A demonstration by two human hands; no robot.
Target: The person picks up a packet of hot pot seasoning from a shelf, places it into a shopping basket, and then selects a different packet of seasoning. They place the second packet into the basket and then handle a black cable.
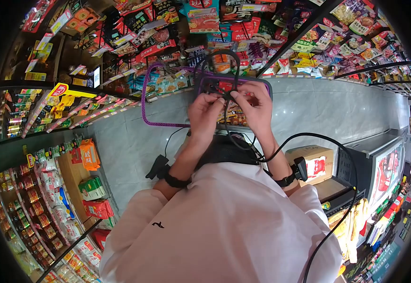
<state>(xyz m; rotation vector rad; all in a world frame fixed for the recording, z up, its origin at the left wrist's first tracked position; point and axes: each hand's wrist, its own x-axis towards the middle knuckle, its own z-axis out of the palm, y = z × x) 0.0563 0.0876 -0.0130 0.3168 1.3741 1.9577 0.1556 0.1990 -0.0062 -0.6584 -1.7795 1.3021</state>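
Observation:
Both my hands are raised close together at the upper middle of the head view, fingers pinched around a black cable (227, 120). My left hand (205, 114) grips it from the left side, and my right hand (254, 104) grips it from the right. Loops of the cable rise above my fingers and hang below them. Behind my hands is a basket with a purple rim (145, 104), which holds packaged goods (233, 114). Each wrist wears a black strap with a small device.
Shelves of packets (153, 35) run across the top, with more shelving (35, 207) at the left. At the right stand a cardboard box (311, 160) and a dark cabinet (373, 151). Grey floor tiles (314, 111) show between them. A black cable (355, 174) arcs past my right arm.

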